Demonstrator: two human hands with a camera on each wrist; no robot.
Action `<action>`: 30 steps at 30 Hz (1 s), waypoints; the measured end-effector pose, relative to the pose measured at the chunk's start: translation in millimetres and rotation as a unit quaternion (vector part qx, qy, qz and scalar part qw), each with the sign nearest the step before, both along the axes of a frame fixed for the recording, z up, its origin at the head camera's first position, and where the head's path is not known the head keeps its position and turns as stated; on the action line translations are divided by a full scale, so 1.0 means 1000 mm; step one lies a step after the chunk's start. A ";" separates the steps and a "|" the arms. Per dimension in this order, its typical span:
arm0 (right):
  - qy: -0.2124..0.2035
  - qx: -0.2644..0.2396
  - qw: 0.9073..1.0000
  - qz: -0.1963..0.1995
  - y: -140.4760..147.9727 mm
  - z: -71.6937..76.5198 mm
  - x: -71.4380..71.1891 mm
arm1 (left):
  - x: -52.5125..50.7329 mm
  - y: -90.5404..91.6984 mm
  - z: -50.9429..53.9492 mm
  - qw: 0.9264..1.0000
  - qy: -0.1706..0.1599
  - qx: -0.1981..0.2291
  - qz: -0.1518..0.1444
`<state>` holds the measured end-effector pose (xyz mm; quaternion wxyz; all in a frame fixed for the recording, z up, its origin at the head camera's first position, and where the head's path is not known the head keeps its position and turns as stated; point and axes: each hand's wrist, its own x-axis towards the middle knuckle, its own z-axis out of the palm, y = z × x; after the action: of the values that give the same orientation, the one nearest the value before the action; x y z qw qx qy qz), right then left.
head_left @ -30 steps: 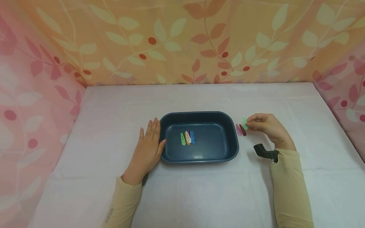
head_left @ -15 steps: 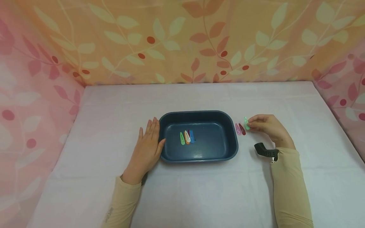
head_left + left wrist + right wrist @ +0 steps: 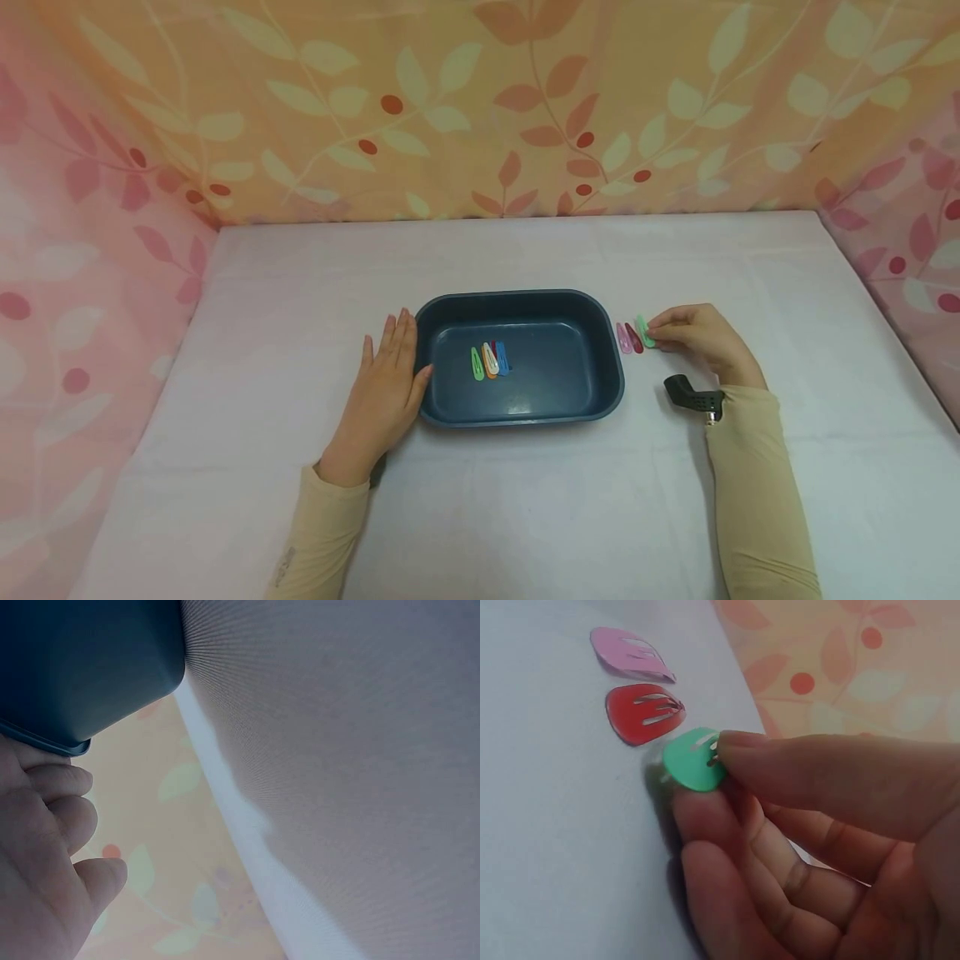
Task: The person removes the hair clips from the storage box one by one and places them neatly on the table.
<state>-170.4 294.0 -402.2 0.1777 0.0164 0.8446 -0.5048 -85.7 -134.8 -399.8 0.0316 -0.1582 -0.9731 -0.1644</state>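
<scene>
My right hand pinches a mint green snap hair clip between thumb and finger, low over the table. Just left of it lie a red hair clip and a pink hair clip, side by side. My left hand rests with straight fingers along the left rim of a dark blue tray, the thumb over the edge. Inside the tray, left of its middle, are a green hair clip, a white hair clip partly over an orange one, and a blue hair clip beside a mostly hidden dark red one.
A white cloth covers the table. Leaf-patterned curtains stand along the back and both sides. A black wrist camera mount juts from the right sleeve, above the cloth.
The mint green clip in my right hand has come down slightly and now lines up beside the red one. My left hand keeps its place on the tray.
</scene>
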 end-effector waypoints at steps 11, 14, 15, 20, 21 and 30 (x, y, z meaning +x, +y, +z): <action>-0.010 0.109 0.994 0.005 -0.005 0.009 0.000 | 0.000 0.001 -0.001 1.000 -0.001 0.001 0.000; -0.008 0.132 0.991 0.007 -0.004 0.010 0.001 | 0.000 0.001 -0.001 1.000 0.001 0.001 -0.001; -0.008 0.135 0.991 0.008 -0.003 0.009 0.001 | 0.000 0.001 -0.001 1.000 0.002 0.002 -0.001; -0.012 0.127 0.992 0.008 -0.001 0.009 0.002 | 0.001 0.001 0.000 1.000 0.000 0.006 -0.001; -0.012 0.124 0.992 0.008 -0.001 0.009 0.002 | 0.001 0.002 0.000 1.000 0.000 0.005 -0.001; -0.018 0.109 0.994 -0.004 0.004 0.008 0.004 | 0.001 0.002 0.001 1.000 0.002 0.005 0.000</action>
<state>-166.6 297.9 -393.8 0.1879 0.0481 0.8910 -0.4105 -84.2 -132.4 -399.2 0.0346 -0.1581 -0.9723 -0.1684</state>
